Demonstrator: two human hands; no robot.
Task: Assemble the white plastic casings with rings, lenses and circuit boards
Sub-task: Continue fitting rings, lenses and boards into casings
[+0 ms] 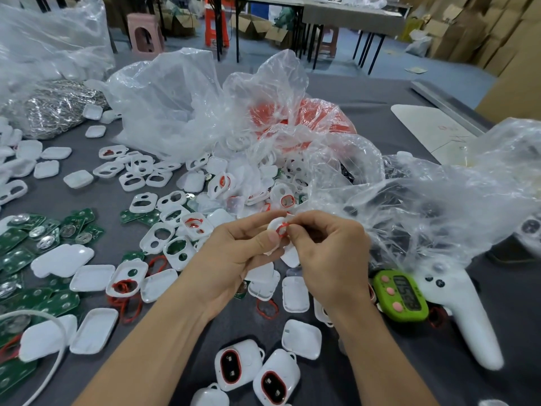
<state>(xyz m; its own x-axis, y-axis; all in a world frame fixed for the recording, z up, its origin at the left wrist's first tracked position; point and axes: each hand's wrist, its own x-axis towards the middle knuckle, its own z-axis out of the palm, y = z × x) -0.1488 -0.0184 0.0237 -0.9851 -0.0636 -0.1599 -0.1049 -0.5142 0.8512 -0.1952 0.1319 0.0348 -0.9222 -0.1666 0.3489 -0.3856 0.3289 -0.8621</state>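
So, both hands up over gray table (366, 370), mid-frame. Left hand (240, 256) grips white casing (276, 224), thumb curled on its face. Right hand (330, 253) fingertips pinch red ring (282, 230) at casing opening. Green circuit boards (44, 238) heaped well off left.

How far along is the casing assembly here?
Done: two ringed casings lie nearest the camera. In hand: the left hand holds a white casing while the right hand pinches a red ring at it. Still to do: many empty casings, green boards and loose rings cover the table.
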